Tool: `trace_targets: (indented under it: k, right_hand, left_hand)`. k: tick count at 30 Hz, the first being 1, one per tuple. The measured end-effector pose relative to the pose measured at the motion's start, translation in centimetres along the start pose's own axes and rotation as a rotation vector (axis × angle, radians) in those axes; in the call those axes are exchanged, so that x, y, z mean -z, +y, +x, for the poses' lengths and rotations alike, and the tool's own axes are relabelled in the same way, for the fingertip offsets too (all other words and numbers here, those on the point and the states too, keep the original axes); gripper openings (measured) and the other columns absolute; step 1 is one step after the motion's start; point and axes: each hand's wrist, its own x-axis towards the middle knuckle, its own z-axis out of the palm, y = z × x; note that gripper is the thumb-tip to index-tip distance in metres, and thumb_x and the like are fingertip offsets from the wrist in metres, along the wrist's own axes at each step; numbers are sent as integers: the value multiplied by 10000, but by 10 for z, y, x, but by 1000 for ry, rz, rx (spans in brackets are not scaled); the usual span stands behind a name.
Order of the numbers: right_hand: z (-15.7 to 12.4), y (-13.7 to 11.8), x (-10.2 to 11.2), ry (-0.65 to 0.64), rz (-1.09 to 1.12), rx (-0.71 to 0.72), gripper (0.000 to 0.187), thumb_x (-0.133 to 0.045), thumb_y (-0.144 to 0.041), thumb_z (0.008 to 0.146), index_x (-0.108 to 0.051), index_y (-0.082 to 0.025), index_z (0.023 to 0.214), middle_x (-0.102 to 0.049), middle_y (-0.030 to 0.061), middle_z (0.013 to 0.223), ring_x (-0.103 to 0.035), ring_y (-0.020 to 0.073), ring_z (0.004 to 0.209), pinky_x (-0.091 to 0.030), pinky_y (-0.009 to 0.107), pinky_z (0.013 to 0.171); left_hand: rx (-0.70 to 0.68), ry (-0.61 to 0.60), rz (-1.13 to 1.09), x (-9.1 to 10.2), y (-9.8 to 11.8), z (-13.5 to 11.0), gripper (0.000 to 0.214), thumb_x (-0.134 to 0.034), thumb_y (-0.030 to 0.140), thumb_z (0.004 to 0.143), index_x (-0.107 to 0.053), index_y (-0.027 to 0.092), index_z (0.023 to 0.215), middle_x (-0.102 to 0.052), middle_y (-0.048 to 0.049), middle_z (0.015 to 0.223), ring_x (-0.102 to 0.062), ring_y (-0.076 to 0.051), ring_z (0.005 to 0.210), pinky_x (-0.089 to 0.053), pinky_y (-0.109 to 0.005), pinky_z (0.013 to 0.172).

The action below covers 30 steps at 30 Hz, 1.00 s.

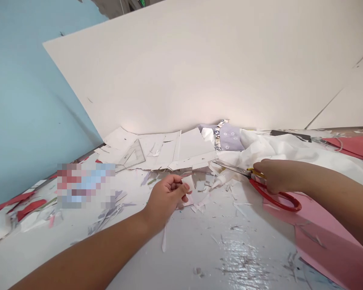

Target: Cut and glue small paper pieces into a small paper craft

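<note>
My left hand [168, 194] is closed in a pinch on a small white paper piece [187, 183], just above the table. My right hand [270, 175] grips red-handled scissors [286, 204], whose blades point left and look slightly parted. Its fingers are partly hidden behind the back of the hand, and something yellow shows beside them. Between the hands lies a white glue bottle [223, 179] with a narrow nozzle, among paper scraps. Under the right forearm is a pink sheet [329, 237].
A large white board [199, 68] leans at the back. White card pieces [193, 145], a clear set square [134, 155], lavender patterned fabric [231, 137] and white cloth [278, 149] lie before it. Red paper [353, 146] is at right; scraps litter the grey table [199, 245].
</note>
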Motion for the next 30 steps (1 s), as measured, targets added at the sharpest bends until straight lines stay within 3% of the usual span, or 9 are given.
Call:
trace_targets:
  k: [3,7,12,16,18,21,23,26,30]
  right_hand:
    - [-3,-1,-1,-279,-260,-73,323,-596,91,481,-459,-188,394,-428,-25,365,-418,100,380,-158,282,459]
    - [-7,-10,-4,-393,-442,-60,263,-541,23,546,-430,-205,476,-435,-29,399,-389,88,388,-193,300,457]
    - [4,3,20,-503,-422,32,145,-526,-95,591,-486,-208,673,-505,-16,556,-402,111,455,-236,281,456]
    - [5,7,53,-594,-338,60,217,-574,-129,570,-395,-220,654,-442,-18,620,-343,113,488,-201,256,439]
    - [-2,0,60,-746,-207,34,210,-600,-194,604,-403,-229,667,-419,-21,627,-349,116,503,-229,250,438]
    - [-17,-20,46,-822,72,121,204,-558,-408,679,-453,-233,696,-449,-15,654,-408,129,560,-306,252,499]
    - [-27,-35,23,-771,187,168,313,-555,-519,648,-470,-222,696,-475,-14,652,-399,123,543,-325,252,504]
    - [-40,-52,-15,-755,403,144,392,-589,-544,620,-449,-203,754,-504,-3,666,-429,127,568,-354,253,525]
    - [-59,-63,-39,-641,373,73,398,-526,-582,658,-425,-209,757,-488,-12,653,-399,114,526,-355,254,486]
  left_hand:
    - [-36,15,5,2,1,2,244,-629,399,722,-559,183,810,-591,2,631,-543,-114,597,-413,-213,505]
    - [-48,28,7,4,2,5,246,-623,390,734,-543,181,835,-640,-35,786,-567,-110,632,-411,-205,513]
    - [-62,39,-24,5,2,8,213,-613,356,751,-513,189,838,-654,-36,817,-577,-101,628,-403,-194,504]
    - [-68,43,-56,4,2,9,195,-614,336,750,-506,193,826,-654,-35,803,-578,-109,624,-410,-200,502]
    - [-69,49,-63,3,3,9,194,-612,338,748,-511,192,825,-653,-37,799,-575,-109,612,-401,-201,496]
    - [-90,59,-57,3,4,9,192,-602,350,750,-545,181,820,-641,-41,805,-554,-100,605,-386,-200,504]
    - [-107,84,-53,3,5,9,188,-597,353,751,-561,176,804,-631,-33,790,-534,-93,605,-378,-199,521]
    - [-106,130,-70,4,5,9,173,-592,352,750,-553,184,758,-624,-7,744,-511,-84,589,-370,-202,543]
    - [-106,126,-103,5,5,7,165,-577,334,756,-531,187,698,-618,10,686,-510,-87,581,-369,-214,567]
